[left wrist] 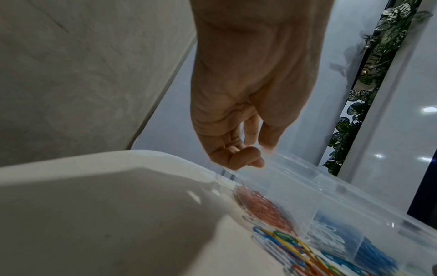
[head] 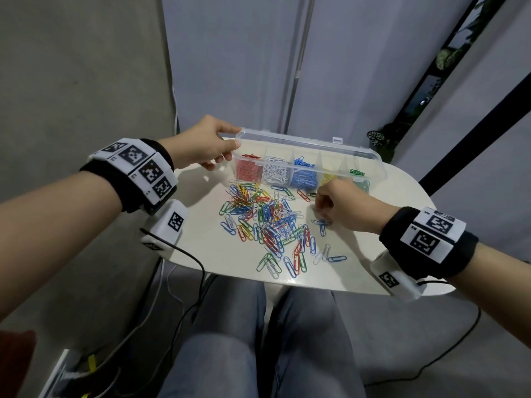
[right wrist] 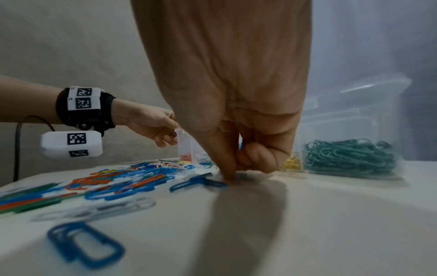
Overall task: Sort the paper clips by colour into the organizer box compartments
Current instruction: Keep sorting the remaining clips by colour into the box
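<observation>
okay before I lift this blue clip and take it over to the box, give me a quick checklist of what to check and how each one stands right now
1. Lid up: ok. The left hand holds the organizer box lid raised.
2. Blue compartment reachable: ok, uncovered, between white and yellow.
3. Grip on the blue clip: cannot tell. The right hand has a fingertip down at its end, other fingers curled.
4. Only one clip: not ok. Two blue clips lie crossed there.
5. Box steady on the table: ok, held at its left end.
</observation>
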`<state>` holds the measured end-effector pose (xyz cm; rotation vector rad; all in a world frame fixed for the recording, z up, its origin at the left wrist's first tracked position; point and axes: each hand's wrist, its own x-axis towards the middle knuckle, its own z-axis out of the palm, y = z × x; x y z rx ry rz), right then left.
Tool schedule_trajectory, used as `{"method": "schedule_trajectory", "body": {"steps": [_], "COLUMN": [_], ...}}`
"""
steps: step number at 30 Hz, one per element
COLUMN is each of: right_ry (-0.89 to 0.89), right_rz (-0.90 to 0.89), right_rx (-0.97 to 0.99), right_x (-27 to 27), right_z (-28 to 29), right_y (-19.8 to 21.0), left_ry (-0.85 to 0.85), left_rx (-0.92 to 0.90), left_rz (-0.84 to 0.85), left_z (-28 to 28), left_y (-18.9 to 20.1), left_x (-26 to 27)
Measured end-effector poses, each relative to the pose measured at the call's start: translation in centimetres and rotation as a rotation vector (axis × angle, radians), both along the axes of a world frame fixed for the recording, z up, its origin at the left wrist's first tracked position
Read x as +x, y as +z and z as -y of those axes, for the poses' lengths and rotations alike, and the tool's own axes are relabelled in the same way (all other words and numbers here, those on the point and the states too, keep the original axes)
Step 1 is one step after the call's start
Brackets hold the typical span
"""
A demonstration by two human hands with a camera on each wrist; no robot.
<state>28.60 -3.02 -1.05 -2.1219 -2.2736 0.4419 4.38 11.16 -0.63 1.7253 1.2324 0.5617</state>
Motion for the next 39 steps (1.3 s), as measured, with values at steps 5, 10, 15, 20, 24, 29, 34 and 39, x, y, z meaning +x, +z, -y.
{"method": "schedule_trajectory", "body": {"steps": [5,10,15,20,24,29,34,39], "right_ry": [0.031,-0.063,-0.109,0.019,0.174,0.196,0.114,0.038], "right_rz": [-0.048,-0.322,-0.332,-0.337,-0.163,-0.006,-0.027,-0.281], "right_rx": [0.105,0.393,0.336,0.263,0.065,-0.141,-0.106,-0.057], "right_x": [-0.7,-2.1,-2.7,-1.7,-0.7,0.8,0.9,0.9], "right_z": [-0.6,-4.0,-6.4,-4.0,-0.7,1.0,1.1,0.8], "right_y": [2.1,5.3,5.4,5.9,5.3,1.8,0.3,0.9], "left_ry": [-0.009,-0.01,-0.008,-0.013,-0.011,-0.006,-0.001,-0.002], "left_rx": [0.007,0.014,0.014,0.02,0.017,0.012,0.007,0.006], "left_rz": [-0.005,-0.013,-0.016,-0.016,-0.001,0.01,0.01,0.005], "left_z": [0.0,0.0,0.0,-0.1,-0.2,-0.1,-0.2,-0.2], "left_y": [0.0,0.1,0.1,0.0,-0.1,-0.2,-0.2,-0.1], "left_x": [0.0,-0.1,-0.1,-0.2,-0.2,-0.1,-0.1,-0.1]}}
